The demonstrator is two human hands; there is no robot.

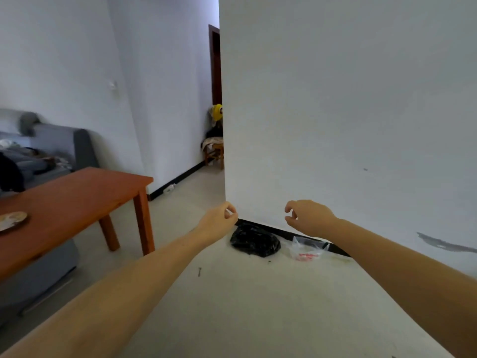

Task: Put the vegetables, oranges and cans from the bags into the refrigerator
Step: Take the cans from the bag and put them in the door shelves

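Note:
A crumpled black plastic bag (255, 241) lies on the pale floor against the base of the white wall. Right of it sits a clear plastic bag (307, 248) with something red and white inside. Both my arms reach forward above them. My left hand (219, 219) hovers above and left of the black bag, fingers loosely curled, holding nothing. My right hand (307, 217) hangs above the clear bag, fingers curled and apart, empty. No refrigerator, vegetables, oranges or cans show.
An orange-brown wooden table (77, 200) stands at the left with a plate (11, 220) on it. A grey sofa (51, 148) sits behind. A hallway past the wall corner holds a wooden stool (215, 151) piled with things.

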